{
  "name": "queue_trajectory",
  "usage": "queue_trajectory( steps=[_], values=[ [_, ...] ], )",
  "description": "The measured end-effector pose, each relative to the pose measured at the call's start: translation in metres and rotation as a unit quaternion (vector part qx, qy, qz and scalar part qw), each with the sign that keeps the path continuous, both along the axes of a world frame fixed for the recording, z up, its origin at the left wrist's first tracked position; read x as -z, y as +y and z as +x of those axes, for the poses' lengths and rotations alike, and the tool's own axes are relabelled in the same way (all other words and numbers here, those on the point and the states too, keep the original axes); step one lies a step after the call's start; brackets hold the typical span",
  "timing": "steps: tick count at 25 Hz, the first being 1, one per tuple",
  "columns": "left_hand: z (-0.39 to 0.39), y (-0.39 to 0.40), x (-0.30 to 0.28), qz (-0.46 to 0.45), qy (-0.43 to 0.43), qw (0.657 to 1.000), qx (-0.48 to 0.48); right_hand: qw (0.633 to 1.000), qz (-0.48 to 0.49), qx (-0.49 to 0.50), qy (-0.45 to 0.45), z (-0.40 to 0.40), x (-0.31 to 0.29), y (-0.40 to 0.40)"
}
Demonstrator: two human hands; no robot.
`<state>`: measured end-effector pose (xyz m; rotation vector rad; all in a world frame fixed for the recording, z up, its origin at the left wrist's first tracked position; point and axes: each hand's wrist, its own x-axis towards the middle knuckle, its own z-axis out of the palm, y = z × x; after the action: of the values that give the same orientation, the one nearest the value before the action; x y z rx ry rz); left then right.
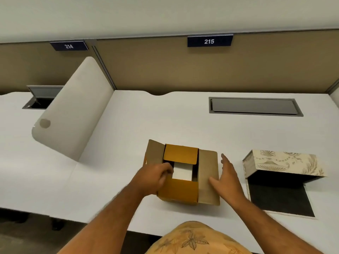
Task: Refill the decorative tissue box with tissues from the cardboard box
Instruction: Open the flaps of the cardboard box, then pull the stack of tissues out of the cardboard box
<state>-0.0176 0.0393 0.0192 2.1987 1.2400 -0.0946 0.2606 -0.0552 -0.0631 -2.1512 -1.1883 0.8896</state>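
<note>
A brown cardboard box [178,191] stands on the white desk, its flaps folded outward. Inside it a white stack of tissues [182,173] shows. My left hand [156,177] reaches over the box's left edge, fingers curled down inside next to the tissues; whether it grips them I cannot tell. My right hand [226,177] lies flat and open on the box's right flap. To the right stands the decorative tissue box [280,193], dark and hollow inside, with its patterned cream lid [286,162] tipped back.
The white desk [128,125] runs wide, with a closed grey cable hatch [255,106] at the back. A beige divider panel [73,110] stands to the left. Behind it lies an open hatch [39,99]. Tan partition walls carry signs 214 and 215.
</note>
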Motion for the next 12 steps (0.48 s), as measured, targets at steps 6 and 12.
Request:
queue_trajectory(
  steps=[6, 12],
  values=[
    [0.011, -0.01, 0.001, -0.173, 0.029, 0.984, 0.011, 0.874, 0.17, -0.343, -0.3, -0.014, -0.005, 0.017],
    [0.028, -0.015, 0.036, -0.117, 0.071, 0.99, -0.031, 0.847, 0.173, -0.36, -0.351, -0.035, 0.006, 0.019]
  ],
)
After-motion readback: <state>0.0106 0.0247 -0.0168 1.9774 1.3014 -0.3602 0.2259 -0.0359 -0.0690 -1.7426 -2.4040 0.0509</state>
